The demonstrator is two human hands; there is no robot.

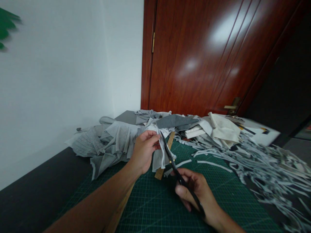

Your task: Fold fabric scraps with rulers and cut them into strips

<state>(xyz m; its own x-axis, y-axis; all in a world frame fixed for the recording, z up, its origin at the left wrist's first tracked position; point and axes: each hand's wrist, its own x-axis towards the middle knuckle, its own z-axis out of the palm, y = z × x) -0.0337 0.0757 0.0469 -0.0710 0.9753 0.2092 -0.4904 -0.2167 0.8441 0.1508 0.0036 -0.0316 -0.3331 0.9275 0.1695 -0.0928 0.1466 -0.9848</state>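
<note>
My left hand (145, 150) is closed, pinching the upper edge of a light grey piece of fabric (158, 159) that hangs above the cutting mat. In my right hand (194, 189) is a pair of black scissors (179, 177), fingers wrapped round the handles. The blades point up and away and lie along the fabric's right edge, close to my left fingertips. Whether the blades are parted is hard to make out. A wooden ruler (159, 173) lies on the mat partly behind the fabric.
The green cutting mat (150, 197) covers a dark table (73, 168). A grey fabric heap (114, 136) sits left, cream and grey pieces (223, 129) at the back, and a tangle of thin cut strips (267, 171) right. A white wall and a wooden door (189, 58) stand behind.
</note>
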